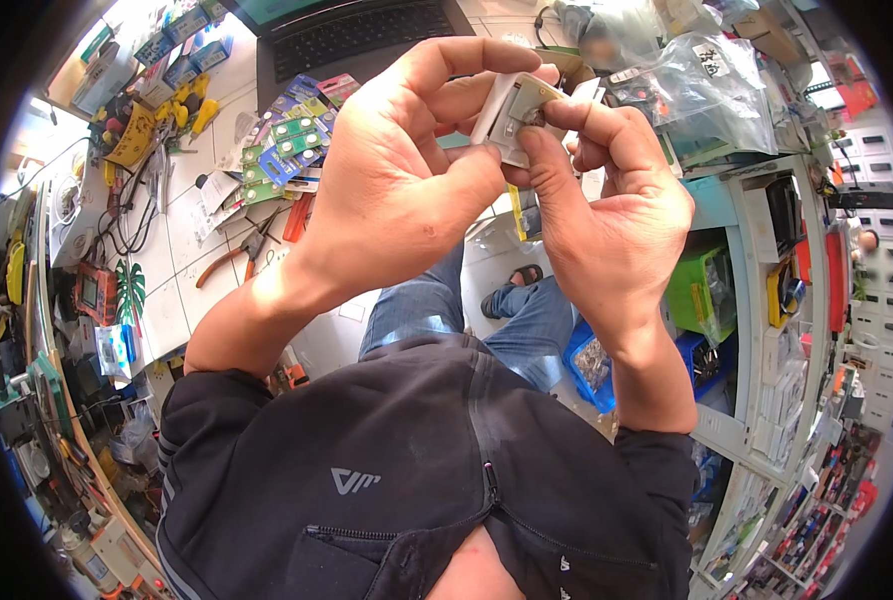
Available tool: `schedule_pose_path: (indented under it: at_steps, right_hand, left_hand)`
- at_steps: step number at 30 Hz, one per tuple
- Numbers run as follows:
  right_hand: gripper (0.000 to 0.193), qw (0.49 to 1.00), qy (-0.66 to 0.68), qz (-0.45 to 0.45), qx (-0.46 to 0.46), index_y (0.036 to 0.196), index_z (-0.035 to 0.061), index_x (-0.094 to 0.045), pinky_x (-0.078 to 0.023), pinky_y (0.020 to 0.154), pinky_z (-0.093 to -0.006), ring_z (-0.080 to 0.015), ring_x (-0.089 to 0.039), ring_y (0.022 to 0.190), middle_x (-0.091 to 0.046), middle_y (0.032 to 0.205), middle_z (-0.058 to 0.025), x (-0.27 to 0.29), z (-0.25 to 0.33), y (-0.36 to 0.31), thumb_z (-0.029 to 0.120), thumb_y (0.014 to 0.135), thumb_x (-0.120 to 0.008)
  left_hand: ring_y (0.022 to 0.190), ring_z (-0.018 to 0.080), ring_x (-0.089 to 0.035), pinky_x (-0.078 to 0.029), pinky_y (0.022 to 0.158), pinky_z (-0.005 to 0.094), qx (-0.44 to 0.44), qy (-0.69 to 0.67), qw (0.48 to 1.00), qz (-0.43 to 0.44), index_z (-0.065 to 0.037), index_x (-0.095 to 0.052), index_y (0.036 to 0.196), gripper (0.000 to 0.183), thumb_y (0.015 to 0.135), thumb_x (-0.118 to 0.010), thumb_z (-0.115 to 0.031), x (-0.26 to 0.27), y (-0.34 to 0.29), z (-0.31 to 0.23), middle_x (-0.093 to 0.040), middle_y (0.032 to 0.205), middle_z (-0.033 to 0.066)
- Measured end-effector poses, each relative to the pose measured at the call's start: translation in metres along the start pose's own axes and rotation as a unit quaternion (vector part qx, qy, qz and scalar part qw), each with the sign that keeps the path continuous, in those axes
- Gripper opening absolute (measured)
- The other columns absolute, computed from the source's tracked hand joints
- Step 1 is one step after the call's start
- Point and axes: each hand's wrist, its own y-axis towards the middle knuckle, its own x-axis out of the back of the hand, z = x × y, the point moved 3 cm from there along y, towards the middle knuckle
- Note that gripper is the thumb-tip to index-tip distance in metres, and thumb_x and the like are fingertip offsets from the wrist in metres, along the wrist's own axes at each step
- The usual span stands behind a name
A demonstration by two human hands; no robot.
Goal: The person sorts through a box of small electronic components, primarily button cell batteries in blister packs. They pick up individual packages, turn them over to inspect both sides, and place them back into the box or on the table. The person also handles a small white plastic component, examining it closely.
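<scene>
Up in front of me, I hold a small white plastic case [512, 112] between both hands. Its upturned face has a recess with a greyish inner part, too small to make out further. My left hand [391, 180] grips the case from the left, with the thumb along its lower edge and the fingers curled round the top. My right hand [606, 190] pinches the right side with thumb and index finger, and its fingertips press on the recess. Whether a small part sits between the right fingertips is hidden.
Blister packs of button cells [291, 145] lie on the white tiled worktop to the left, near pliers [238, 258]. A laptop [361, 45] stands at the back. Clear plastic bags [711, 95] are heaped at the far right, above shelves with a green bin [701, 290].
</scene>
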Motion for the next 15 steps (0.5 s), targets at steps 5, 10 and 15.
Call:
schedule_pose_path:
  at_steps: [5,10,15]
  right_hand:
    - [0.033,0.995,0.097,-0.025,0.002,0.107,0.0026,-0.065,-0.050,0.067,-0.0249,-0.0117,-0.057,0.071,-0.060,0.081,-0.0021,0.002,-0.006,0.004,-0.001,0.076,-0.077]
    - [0.038,0.986,0.157,0.000,-0.061,0.114,-0.0007,-0.065,-0.050,0.065,-0.0223,-0.0091,-0.061,0.073,-0.063,0.085,-0.0040,-0.005,-0.004,-0.003,-0.005,0.078,-0.074]
    - [0.041,0.994,0.076,-0.029,0.072,0.113,0.0014,-0.068,-0.049,0.058,-0.0208,-0.0087,-0.058,0.068,-0.062,0.083,-0.0038,-0.011,0.002,-0.003,-0.011,0.075,-0.073]
  left_hand:
    - [0.115,0.0266,-0.060,-0.053,0.094,0.0375,0.073,-0.077,0.994,-0.029,0.003,-0.038,0.137,0.051,0.089,-0.054,0.001,0.003,-0.002,0.001,-0.054,0.132,0.0243]
    - [0.110,0.0222,-0.060,-0.050,0.094,0.0376,0.157,-0.216,0.962,-0.062,0.002,-0.041,0.135,0.045,0.092,-0.051,-0.006,0.003,-0.005,0.004,-0.060,0.121,0.0179]
    - [0.111,0.0216,-0.058,-0.041,0.103,0.0384,0.170,-0.330,0.927,-0.046,0.003,-0.052,0.125,0.033,0.094,-0.046,-0.010,-0.004,-0.003,0.017,-0.061,0.117,0.0129]
